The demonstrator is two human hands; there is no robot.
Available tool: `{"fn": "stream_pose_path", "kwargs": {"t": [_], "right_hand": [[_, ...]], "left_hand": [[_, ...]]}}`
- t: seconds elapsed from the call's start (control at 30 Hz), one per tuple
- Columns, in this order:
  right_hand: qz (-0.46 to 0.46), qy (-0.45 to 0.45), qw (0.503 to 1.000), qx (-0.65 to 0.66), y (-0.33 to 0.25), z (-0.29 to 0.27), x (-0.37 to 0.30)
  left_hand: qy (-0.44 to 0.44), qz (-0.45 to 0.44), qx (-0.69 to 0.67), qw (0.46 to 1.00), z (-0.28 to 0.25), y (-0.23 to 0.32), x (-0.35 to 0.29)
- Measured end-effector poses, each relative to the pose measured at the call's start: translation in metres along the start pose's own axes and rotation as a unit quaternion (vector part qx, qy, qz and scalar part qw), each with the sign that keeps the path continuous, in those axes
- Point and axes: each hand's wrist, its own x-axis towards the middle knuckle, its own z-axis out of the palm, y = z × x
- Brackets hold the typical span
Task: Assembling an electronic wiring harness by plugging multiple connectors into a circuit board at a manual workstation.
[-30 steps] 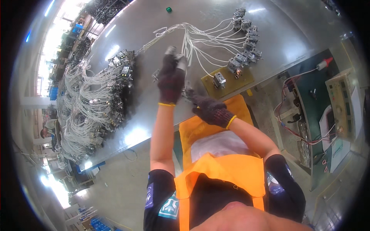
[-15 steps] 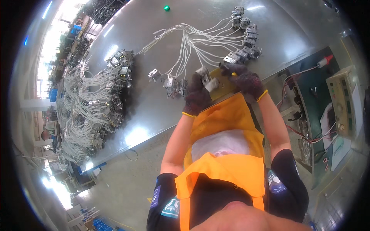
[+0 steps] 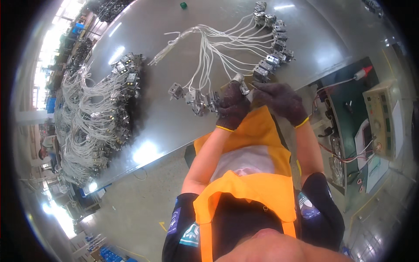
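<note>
My left hand, in a dark knit glove with a yellow cuff, is closed around a small silvery metal part with a white cable. To its right, my gloved right hand has its fingers drawn together, the tips close to that part. Whatever is in the right hand's fingers is hidden. White cables fan out from one bundle across the metal table. Similar metal parts lie left of my left hand, and several more metal parts stand in a curved row beyond my right hand.
A large heap of white-cabled metal parts covers the table's left side. At the right, a bench holds a beige instrument box and a red-tipped probe on a lead. A small green object sits far back. My orange apron hangs below the hands.
My left hand has moved slightly right with the metal part, which is now tilted differently. My right hand has shifted a little lower. The green object no longer glows.
</note>
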Motion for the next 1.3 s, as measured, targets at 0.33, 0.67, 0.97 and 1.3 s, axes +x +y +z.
{"fn": "stream_pose_path", "kwargs": {"t": [0.33, 0.67, 0.97, 1.3], "right_hand": [[0.037, -0.094, 0.936, -0.336, -0.035, 0.008, 0.016], [0.014, -0.053, 0.946, -0.320, -0.034, 0.019, 0.007], [0.005, -0.097, 0.959, -0.267, -0.023, 0.018, 0.013], [0.205, -0.156, 0.929, 0.265, -0.038, 0.030, -0.016]], "left_hand": [[-0.029, 0.012, -0.041, 0.999, 0.000, 0.012, 0.015], [-0.022, 0.001, 0.011, 1.000, -0.001, 0.012, 0.008], [-0.035, 0.009, -0.028, 0.999, -0.003, 0.008, 0.002], [-0.140, 0.109, 0.137, 0.974, -0.134, 0.021, 0.006]]}}
